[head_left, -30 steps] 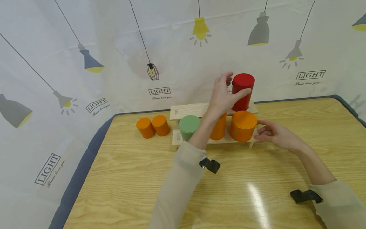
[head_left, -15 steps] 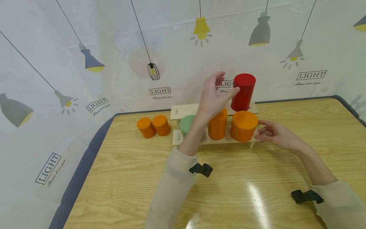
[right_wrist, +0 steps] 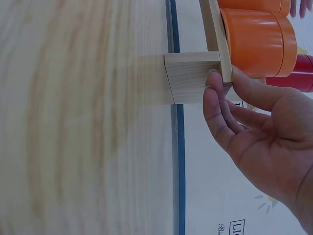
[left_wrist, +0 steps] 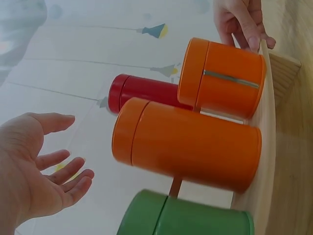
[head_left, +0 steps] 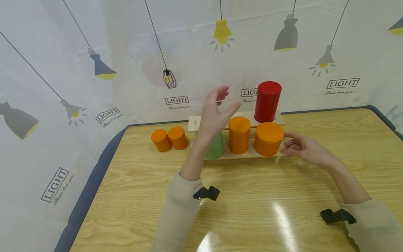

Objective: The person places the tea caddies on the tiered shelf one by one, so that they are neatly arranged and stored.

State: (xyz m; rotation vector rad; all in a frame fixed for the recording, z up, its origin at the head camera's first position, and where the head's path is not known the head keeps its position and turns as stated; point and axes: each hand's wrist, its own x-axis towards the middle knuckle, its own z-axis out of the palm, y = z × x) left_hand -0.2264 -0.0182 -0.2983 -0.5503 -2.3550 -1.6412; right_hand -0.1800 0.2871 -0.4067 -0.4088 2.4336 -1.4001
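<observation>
A two-step wooden rack carries a red canister on its upper step. Along the lower step stand a green canister, a tall orange canister and a wide, short orange canister. My left hand is in the air above the green canister, fingers spread, holding nothing; it hides part of that canister. At the rack's right end, my right hand pinches the lower board's edge. In the right wrist view its thumb lies on top of the board and its fingertips underneath.
Two small orange canisters stand together on the wooden table, left of the rack. Behind the table hangs a white cloth printed with lamps. A dark blue edge runs along the table's left side.
My left hand has moved away from the red canister to the left, uncovering the tall orange canister. The red canister stays on the upper step. My right hand has kept its place.
</observation>
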